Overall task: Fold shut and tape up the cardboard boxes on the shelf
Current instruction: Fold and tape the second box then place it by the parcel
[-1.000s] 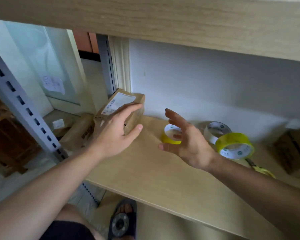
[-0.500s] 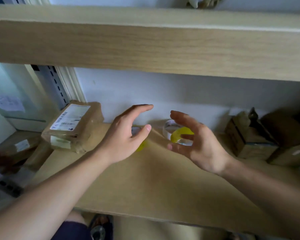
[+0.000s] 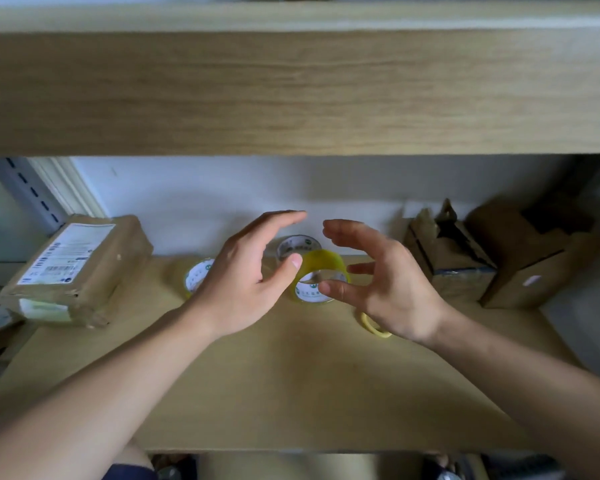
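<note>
A taped brown box [image 3: 80,268] with a white shipping label lies at the shelf's left end. Two cardboard boxes stand at the right: a small one [image 3: 447,258] with its top flaps up and a bigger one [image 3: 530,258] beside it. Three tape rolls sit at the middle back: a yellow roll [image 3: 321,275], a clear roll [image 3: 297,245] behind it and another roll [image 3: 198,277] partly hidden by my left hand [image 3: 246,275]. My left hand and my right hand [image 3: 381,282] hover open over the rolls, holding nothing.
The wooden shelf board [image 3: 291,375] runs out to its front edge below my forearms. A thick upper shelf [image 3: 291,91] overhangs close above. Yellow scissor handles [image 3: 374,327] peek out under my right wrist. A white wall closes the back.
The view has swung right. Both hands moved right, away from the taped box, which my left hand was touching, and now hover over the tape rolls. The boxes at the right came into view.
</note>
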Motion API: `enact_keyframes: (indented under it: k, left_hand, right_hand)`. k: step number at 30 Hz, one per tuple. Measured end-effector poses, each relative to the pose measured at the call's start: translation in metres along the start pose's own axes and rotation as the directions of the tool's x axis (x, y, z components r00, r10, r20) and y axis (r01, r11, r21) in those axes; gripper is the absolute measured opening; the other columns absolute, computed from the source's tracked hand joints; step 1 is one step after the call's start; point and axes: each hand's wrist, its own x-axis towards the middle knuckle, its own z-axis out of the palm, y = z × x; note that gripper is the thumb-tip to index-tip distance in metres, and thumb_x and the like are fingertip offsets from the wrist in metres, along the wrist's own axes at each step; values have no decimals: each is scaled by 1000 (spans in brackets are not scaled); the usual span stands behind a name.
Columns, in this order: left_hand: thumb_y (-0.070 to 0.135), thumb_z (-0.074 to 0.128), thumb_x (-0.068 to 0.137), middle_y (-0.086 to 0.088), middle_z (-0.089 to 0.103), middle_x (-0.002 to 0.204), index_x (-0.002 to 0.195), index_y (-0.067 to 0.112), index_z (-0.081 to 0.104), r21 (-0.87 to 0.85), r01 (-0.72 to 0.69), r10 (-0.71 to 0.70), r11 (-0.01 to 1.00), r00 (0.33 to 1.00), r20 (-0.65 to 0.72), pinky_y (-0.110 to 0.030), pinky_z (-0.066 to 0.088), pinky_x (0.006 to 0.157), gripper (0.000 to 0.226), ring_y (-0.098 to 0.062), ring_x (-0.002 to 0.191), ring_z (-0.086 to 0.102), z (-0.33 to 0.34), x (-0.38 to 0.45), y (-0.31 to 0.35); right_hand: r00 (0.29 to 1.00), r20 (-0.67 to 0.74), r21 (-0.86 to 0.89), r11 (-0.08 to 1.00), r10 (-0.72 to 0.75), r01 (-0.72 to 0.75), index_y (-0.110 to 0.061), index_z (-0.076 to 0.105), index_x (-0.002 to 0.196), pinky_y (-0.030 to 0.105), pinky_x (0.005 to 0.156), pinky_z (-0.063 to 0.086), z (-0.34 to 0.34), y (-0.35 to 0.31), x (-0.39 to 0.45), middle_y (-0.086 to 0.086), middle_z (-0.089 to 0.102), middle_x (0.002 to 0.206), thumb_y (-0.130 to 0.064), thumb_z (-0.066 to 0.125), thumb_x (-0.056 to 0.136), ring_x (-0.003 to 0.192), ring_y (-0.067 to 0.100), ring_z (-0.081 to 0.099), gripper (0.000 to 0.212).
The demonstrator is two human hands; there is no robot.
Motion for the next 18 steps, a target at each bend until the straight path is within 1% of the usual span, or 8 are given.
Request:
enact_keyframes:
  k: [2,4,7,8,11,12,15,18]
  left_hand:
    - [28,58,98,24,54,144,145,28,53,-15,6,-6,1000,1000,-1,-21,43,108,47,-1,137,48,2,1,2]
    - [31,57,96,25,55,144,144,31,53,-31,14,-14,999,1000,8,-27,49,101,48,-6,131,56,4,3,6]
    - [33,57,95,26,55,142,143,35,53,-41,29,-28,999,999,29,-31,49,98,48,-37,106,67,12,8,11]
    - [33,57,95,26,55,142,143,35,53,-49,29,-27,998,999,37,-31,49,99,48,-38,107,67,14,9,13]
    - [32,57,93,24,56,143,143,30,54,-89,17,-13,996,999,45,-33,45,110,50,-1,130,55,24,16,23]
    - [32,57,92,22,57,143,143,28,55,-111,19,-14,994,999,46,-34,44,113,51,4,135,49,28,19,26]
    - [36,61,90,22,59,141,142,28,57,-144,27,-20,989,999,49,-37,45,113,53,5,135,49,46,26,36]
    - [40,65,90,24,59,140,140,32,57,-108,21,-13,994,997,71,-37,44,112,51,7,132,50,66,39,47]
  right_hand:
    - [1000,-25,-14,1000,6,-7,-34,54,143,29,96,55,-5,3,-3,-23,62,133,-27,88,80,128,-5,53,72]
    - [998,-54,-17,1000,13,-14,-35,55,141,29,94,56,-12,5,-6,-23,62,131,-28,88,80,127,-4,54,70]
    - [994,-112,-41,999,11,-16,-31,57,140,24,89,56,-21,7,-10,-21,64,127,-28,86,81,123,-4,56,67]
    - [991,-136,-46,999,13,-20,-30,58,140,23,88,57,-24,7,-12,-19,65,126,-26,86,81,121,-4,57,65]
    - [982,-187,-56,998,15,-26,-31,60,136,26,86,57,-34,6,-18,-17,66,122,-23,86,82,116,0,61,60]
    - [980,-197,-67,997,13,-27,-32,60,135,27,87,57,-36,6,-19,-17,66,121,-23,86,82,115,0,61,59]
    - [969,-246,-96,995,3,-27,-32,61,132,28,89,57,-45,10,-23,-16,67,120,-32,85,80,113,1,63,58]
    - [947,-321,-149,988,-4,-46,-23,63,132,18,91,54,-58,21,-26,-11,68,122,-32,85,80,110,1,64,56]
